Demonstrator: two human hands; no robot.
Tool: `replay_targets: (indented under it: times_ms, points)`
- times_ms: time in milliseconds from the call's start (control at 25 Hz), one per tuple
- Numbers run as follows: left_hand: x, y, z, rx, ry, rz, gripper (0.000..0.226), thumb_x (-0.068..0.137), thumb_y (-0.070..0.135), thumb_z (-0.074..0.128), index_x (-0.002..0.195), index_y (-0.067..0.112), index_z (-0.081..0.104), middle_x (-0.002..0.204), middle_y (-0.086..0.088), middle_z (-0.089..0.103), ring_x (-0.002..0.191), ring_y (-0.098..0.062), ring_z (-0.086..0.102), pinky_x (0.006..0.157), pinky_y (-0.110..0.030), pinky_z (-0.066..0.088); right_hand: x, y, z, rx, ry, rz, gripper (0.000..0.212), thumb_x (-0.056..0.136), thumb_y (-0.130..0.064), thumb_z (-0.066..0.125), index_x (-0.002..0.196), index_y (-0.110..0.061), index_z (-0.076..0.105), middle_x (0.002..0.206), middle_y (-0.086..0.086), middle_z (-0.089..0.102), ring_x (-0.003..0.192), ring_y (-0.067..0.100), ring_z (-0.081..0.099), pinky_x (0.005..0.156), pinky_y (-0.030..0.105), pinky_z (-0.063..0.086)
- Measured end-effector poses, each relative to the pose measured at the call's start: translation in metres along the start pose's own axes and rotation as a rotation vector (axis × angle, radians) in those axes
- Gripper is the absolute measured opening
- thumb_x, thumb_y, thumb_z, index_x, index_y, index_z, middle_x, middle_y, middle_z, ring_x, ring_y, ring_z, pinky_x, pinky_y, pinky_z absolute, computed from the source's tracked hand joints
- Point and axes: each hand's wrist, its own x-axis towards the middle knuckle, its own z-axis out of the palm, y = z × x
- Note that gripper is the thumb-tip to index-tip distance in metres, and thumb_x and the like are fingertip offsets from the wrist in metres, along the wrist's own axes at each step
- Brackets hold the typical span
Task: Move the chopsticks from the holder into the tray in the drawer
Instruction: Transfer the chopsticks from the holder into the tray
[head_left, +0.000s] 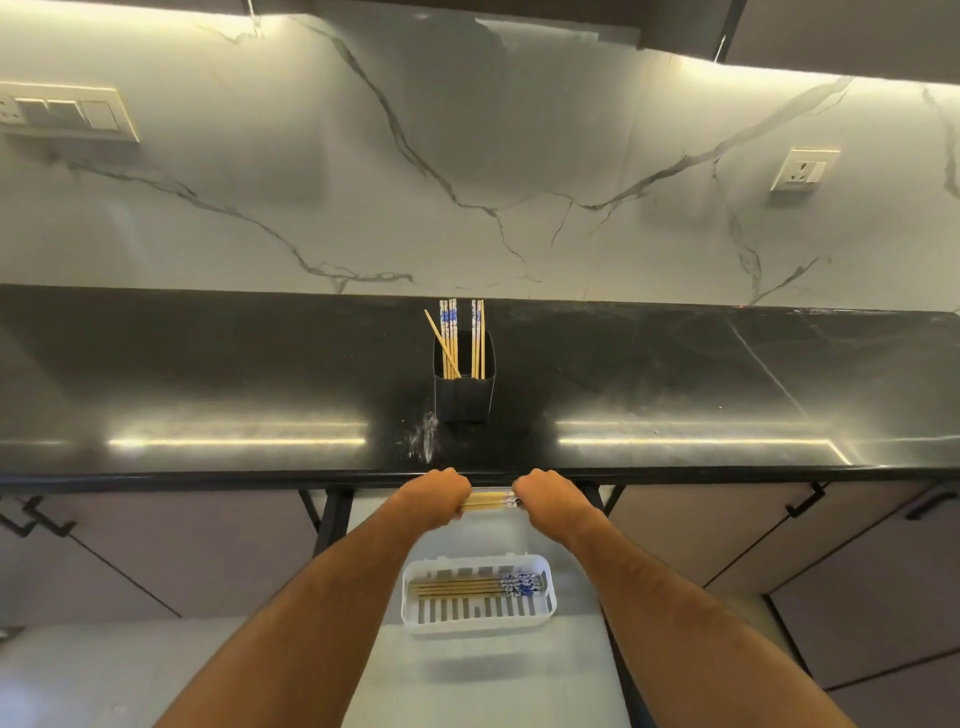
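A black square holder (464, 397) stands on the dark countertop with several bamboo chopsticks (454, 335) upright in it, their tops patterned blue and white. Below the counter edge, my left hand (435, 498) and my right hand (546, 498) each grip one end of a small bundle of chopsticks (488, 501) held level above the open drawer. The white slotted tray (546, 603) lies in the drawer below my hands, with several chopsticks (470, 587) lying lengthwise in its far half.
The black countertop (208, 374) runs across the view under a marble backsplash with a switch plate (65, 111) and a socket (802, 169). Cabinet doors with black handles (808, 500) flank the open drawer (488, 675).
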Motion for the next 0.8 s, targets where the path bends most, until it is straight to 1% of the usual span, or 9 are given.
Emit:
replay_targets:
  times_ms: [120,240,360,440,520,560,640,680,800]
  points:
    - [-0.003,0.007,0.023,0.014,0.026,-0.016,0.013,0.094,0.015,0.062,0.106,0.011,0.065,0.103,-0.010,0.065,0.092,-0.023,0.063,0.087,-0.035,0.054,-0.002,-0.012,0.019,-0.050,-0.016,-0.065,0.020,0.095,-0.009,0.062,0.115,-0.009,0.063,0.110,0.014,0.067,0.101,0.032,0.065,0.087,0.040,0.054]
    - [-0.008,0.015,0.051,-0.016,0.056,-0.039,0.015,0.093,0.021,0.066,0.107,0.016,0.062,0.104,-0.007,0.065,0.090,-0.020,0.061,0.084,-0.031,0.053,-0.005,-0.022,0.045,-0.061,-0.056,-0.087,0.021,0.095,-0.013,0.065,0.115,-0.010,0.063,0.107,0.012,0.067,0.095,0.027,0.065,0.088,0.038,0.056]
    - [-0.017,0.018,0.083,-0.028,0.094,-0.064,0.023,0.090,0.025,0.071,0.109,0.016,0.062,0.102,-0.006,0.066,0.089,-0.022,0.064,0.082,-0.035,0.056,-0.008,-0.020,0.077,-0.025,-0.103,-0.078,0.019,0.096,-0.019,0.066,0.113,-0.013,0.064,0.106,0.010,0.068,0.093,0.026,0.066,0.084,0.037,0.056]
    - [-0.021,0.021,0.106,0.020,0.105,-0.068,0.019,0.089,0.015,0.069,0.107,0.013,0.065,0.100,-0.008,0.069,0.088,-0.027,0.067,0.080,-0.038,0.057,-0.010,-0.020,0.099,-0.012,-0.124,-0.065,0.022,0.095,-0.021,0.068,0.115,-0.013,0.064,0.106,0.009,0.070,0.093,0.027,0.068,0.083,0.037,0.057]
    - [-0.022,0.024,0.128,0.049,0.106,-0.058,0.017,0.089,0.004,0.060,0.104,0.010,0.068,0.100,-0.012,0.071,0.089,-0.032,0.069,0.078,-0.039,0.055,-0.012,-0.022,0.120,-0.005,-0.133,-0.068,0.023,0.095,-0.019,0.067,0.117,-0.014,0.065,0.109,0.009,0.070,0.096,0.028,0.069,0.086,0.038,0.058]
    - [-0.022,0.025,0.137,0.038,0.107,-0.055,0.018,0.090,0.002,0.057,0.100,0.009,0.069,0.099,-0.013,0.072,0.089,-0.033,0.069,0.077,-0.039,0.054,-0.012,-0.023,0.129,-0.002,-0.146,-0.062,0.021,0.096,-0.017,0.065,0.117,-0.013,0.066,0.110,0.009,0.070,0.097,0.028,0.069,0.088,0.038,0.057]
    - [-0.019,0.024,0.154,-0.030,0.121,-0.053,0.018,0.090,0.002,0.054,0.094,0.007,0.071,0.097,-0.014,0.072,0.087,-0.033,0.070,0.075,-0.038,0.054,-0.013,-0.022,0.148,0.056,-0.145,-0.035,0.018,0.098,-0.009,0.055,0.110,-0.009,0.067,0.107,0.014,0.068,0.098,0.033,0.067,0.085,0.042,0.055]
    - [-0.016,0.023,0.161,-0.076,0.130,-0.055,0.019,0.090,0.003,0.053,0.092,0.007,0.071,0.097,-0.015,0.073,0.087,-0.032,0.069,0.075,-0.037,0.055,-0.013,-0.020,0.156,0.078,-0.144,-0.026,0.020,0.098,-0.005,0.050,0.107,-0.006,0.067,0.105,0.017,0.067,0.098,0.036,0.065,0.082,0.044,0.053]
    - [-0.007,0.020,0.173,-0.214,0.124,-0.143,0.019,0.092,-0.001,0.052,0.095,0.003,0.070,0.099,-0.018,0.070,0.091,-0.035,0.066,0.078,-0.040,0.055,-0.006,-0.014,0.170,0.042,-0.160,-0.075,0.022,0.097,-0.001,0.047,0.107,-0.004,0.068,0.105,0.019,0.067,0.099,0.039,0.064,0.079,0.043,0.047]
